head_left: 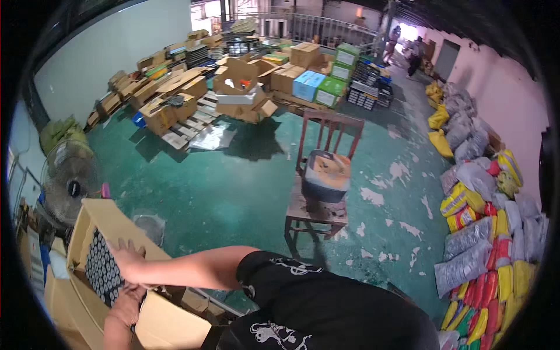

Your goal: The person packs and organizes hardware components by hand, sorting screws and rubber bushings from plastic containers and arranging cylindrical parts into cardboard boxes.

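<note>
An open cardboard box stands at the lower left, packed with rows of small, dark, round-ended cylinders. My right hand reaches across from the right and lies over the cylinders near the box's far wall, its fingers spread. Just below it, my left hand comes up from the lower edge over the near end of the rows. Its fingers are bent close together, and whatever is under them is hidden. A raised tan cardboard flap is beside my left hand.
A standing fan is left of the box. A wooden chair holds a dark-sided tub. Cartons and a wooden pallet are farther back. Filled bags line the right wall; two people are far off.
</note>
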Available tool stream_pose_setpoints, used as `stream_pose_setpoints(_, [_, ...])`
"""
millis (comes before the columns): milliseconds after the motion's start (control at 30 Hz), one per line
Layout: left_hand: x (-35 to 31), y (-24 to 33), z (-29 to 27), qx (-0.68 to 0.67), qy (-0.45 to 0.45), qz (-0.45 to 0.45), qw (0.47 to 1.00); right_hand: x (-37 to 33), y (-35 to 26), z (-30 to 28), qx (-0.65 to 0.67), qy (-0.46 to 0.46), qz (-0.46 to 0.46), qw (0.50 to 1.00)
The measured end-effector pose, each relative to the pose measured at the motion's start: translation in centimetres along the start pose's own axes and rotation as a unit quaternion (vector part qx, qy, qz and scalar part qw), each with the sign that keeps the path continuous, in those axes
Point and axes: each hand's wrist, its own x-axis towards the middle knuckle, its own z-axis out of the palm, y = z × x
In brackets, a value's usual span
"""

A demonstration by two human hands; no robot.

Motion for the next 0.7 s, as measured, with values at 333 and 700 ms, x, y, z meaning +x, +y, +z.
stream_pose_setpoints(333, [2.1, 0.1, 3.2, 0.111, 0.041, 0.099, 0.988, -1.0, 1.0, 0.0, -0.039, 0.011, -0.006, 0.999])
stream_pose_setpoints(700, [1.0, -2.7, 3.8, 0.133, 0.052, 0.075, 0.987, -1.0, 0.6, 0.3, -0.029, 0.007, -0.038, 0.999])
